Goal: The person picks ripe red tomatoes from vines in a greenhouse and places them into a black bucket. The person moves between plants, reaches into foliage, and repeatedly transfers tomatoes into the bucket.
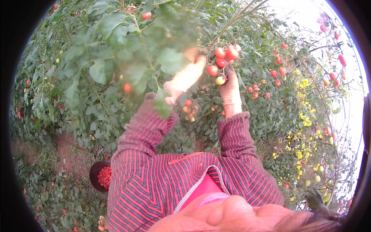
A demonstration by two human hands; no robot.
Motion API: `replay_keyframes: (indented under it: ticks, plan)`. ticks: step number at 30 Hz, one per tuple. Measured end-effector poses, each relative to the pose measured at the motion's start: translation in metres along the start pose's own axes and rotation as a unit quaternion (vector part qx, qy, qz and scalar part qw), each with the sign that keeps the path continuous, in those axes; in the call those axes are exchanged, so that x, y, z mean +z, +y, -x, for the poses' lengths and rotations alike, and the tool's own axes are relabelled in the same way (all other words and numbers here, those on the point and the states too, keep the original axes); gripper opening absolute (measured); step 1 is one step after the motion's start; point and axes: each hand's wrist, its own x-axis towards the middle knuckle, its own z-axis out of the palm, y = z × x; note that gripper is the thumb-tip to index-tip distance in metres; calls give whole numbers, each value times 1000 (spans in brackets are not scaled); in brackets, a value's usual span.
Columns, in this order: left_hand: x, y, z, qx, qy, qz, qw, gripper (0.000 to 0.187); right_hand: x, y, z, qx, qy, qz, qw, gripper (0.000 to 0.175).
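A cluster of tomatoes [221, 62], mostly red with one pale yellowish fruit at its lower end, hangs from a bent green stem [232, 20]. My right hand [229, 85], in a soiled knit glove, holds the cluster from below, its fingers partly behind the lowest fruit. Close by on the left, my left hand [188, 74] reaches up to the stalk just beside the cluster. It wears a light glove, washed out by glare. Blurred leaves [171, 61] near the camera cover part of it, and its fingertips are unclear.
Dense tomato vines [87, 87] spread ahead and to the left. A smaller tomato cluster [189, 110] hangs below my hands. Yellow flowers [304, 116] and thin stems stand at right. Beside my left side, a dark bucket [94, 176] contains small red tomatoes [105, 177].
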Motion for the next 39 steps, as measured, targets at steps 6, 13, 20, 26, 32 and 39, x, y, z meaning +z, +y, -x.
replay_keyframes:
  ticks: [6, 13, 20, 26, 32, 39]
  plan:
    - [-8, -10, 0, -73, -60, 42, 995, 27, -8, 3, 2, 40, -51, -143, 988, 52]
    - [-3, -8, 4, -76, -123, 43, 989, 30, -24, 8, 0, 80, -56, -210, 973, 47]
    - [14, 19, -9, -7, -133, 107, 985, 46, -4, -16, 3, 109, 51, -45, 992, 33]
    - [22, 16, -10, -36, -144, 151, 977, 41, -3, -35, 17, -103, 46, 346, 931, 26]
    - [23, 6, -13, -52, -141, 159, 976, 40, 15, -82, 28, -247, 88, 403, 877, 23]
    - [35, 7, -15, -53, -136, 183, 972, 42, 44, -80, 8, -423, 4, 696, 580, 41]
